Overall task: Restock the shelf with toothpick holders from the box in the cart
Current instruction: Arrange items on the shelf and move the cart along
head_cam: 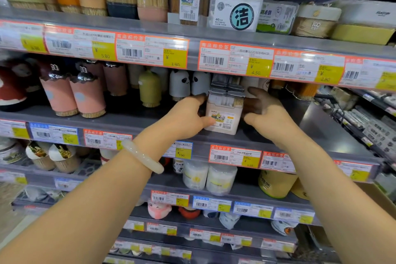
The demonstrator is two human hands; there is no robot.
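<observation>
White toothpick holder [224, 111] on shelf [137, 118], between both hands' fingers [198, 100].

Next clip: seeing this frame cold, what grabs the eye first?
The two hands, left hand and right hand, flank a white square toothpick holder at the front edge of the middle shelf, the left gripping its side. Above runs a band of orange-and-yellow price tags. Pink holders and panda holders stand to the left.

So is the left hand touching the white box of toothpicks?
Touching: the head view shows the left hand with its thumb on the white rectangular toothpick box.
</observation>
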